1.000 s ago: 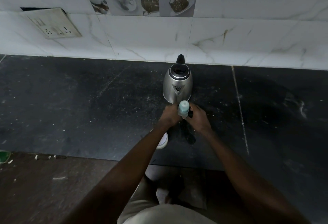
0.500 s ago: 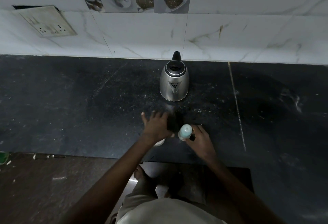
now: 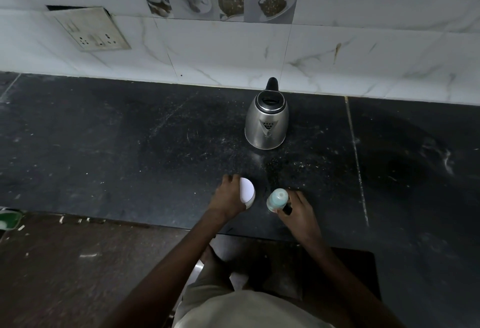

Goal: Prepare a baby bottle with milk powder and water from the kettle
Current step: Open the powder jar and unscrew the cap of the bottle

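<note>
— Standing by, I'd say both hands are busy near the front edge of the tabletop [image 3: 104, 146]. What do you make of it?

— The right hand [image 3: 298, 211] is wrapped round the baby bottle [image 3: 277, 199], fingers closed on its lower body. The left hand [image 3: 228, 198] is closed round a white-lidded container [image 3: 246, 192], the milk powder I suppose, though no label shows.

— And the bottle itself?

— Small, pale, translucent, with a greenish-blue top facing up at us. It stands upright just beside the container, the two apart by a narrow gap.

— How would it handle?

— Light, I'd judge, and stiff plastic, so not fragile, but smooth and easy to tip. Holding it low round the body, as now, looks sensible; the top would have to be twisted off with the other hand.

— The container?

— Light too, likely. Grip the sides and lift or twist the flat lid. Powder would spill readily if it is tilted.

— And the kettle [image 3: 267, 125]?

— Steel, with a black handle at the rear, standing well behind the hands toward the back edge, its spout facing us. It is the heavy one, possibly hot; take it only by the handle
</note>
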Demonstrator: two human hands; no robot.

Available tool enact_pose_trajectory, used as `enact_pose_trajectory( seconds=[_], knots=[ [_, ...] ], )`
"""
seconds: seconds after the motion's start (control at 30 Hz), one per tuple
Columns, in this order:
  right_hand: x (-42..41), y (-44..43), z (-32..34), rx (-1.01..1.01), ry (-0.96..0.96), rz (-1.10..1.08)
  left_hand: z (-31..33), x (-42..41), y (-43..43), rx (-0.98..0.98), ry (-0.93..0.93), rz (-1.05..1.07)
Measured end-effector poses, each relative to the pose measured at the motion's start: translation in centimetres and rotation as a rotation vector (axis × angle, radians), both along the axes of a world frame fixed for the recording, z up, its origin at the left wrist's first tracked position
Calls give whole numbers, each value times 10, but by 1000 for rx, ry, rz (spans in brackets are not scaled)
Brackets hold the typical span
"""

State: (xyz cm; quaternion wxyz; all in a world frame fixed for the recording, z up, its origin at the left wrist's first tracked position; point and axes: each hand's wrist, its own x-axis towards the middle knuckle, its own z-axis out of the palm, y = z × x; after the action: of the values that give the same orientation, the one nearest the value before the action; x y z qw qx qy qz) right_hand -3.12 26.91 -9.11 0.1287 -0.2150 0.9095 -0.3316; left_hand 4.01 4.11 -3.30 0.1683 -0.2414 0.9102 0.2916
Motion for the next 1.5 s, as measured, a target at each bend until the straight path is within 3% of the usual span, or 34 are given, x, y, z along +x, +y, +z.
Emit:
enact_pose_trajectory(
  seconds=[0.4, 0.57, 0.63, 0.73, 1.07, 1.5],
  knots=[
    [6, -5, 9, 20, -1, -35, -2, 0, -1, 8, 26, 11],
    [40, -21, 55, -195, 273, -202, -5, 9, -4, 27, 93, 7],
    [52, -47, 59, -224, 237, -49, -5, 14, -4, -5, 167, 9],
    [58, -83, 25, -115, 151, 123, -3, 15, -7, -11, 252, 11],
    [38, -109, -4, -146, -177, 51, 1, 6, -20, 9, 210, -127],
    [31, -112, -14, -104, -42, 46, 15, 5, -25, -201, 179, -285]
  ],
)
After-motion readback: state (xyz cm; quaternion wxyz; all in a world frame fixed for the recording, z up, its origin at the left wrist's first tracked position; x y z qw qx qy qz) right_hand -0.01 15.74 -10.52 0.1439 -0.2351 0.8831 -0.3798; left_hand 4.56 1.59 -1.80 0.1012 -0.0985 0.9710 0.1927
